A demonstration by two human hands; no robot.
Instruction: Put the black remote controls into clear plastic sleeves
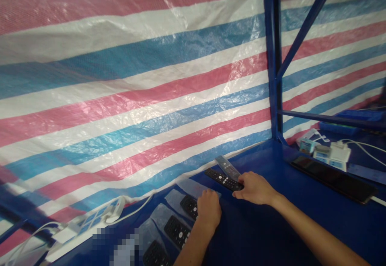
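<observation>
My right hand point(256, 187) grips the near end of a black remote control point(223, 179), thumb and fingers closed around it. Behind that remote lies another remote control in a clear sleeve point(226, 166), its near end by my right fingertips. My left hand point(209, 209) is closed with curled fingers over a clear plastic bag point(191, 186) and the end of a black remote control point(188, 205); what its fingertips pinch is hidden. Nearer to me, more black remotes point(176, 230) lie in a row on clear plastic bags point(163, 213).
The blue tabletop point(301, 217) bears a white power strip point(87, 226) with cables at left. At right lie a large black phone point(334, 177) and a second power strip point(331, 157). A striped tarp point(135, 97) and a blue metal post point(273, 57) stand behind.
</observation>
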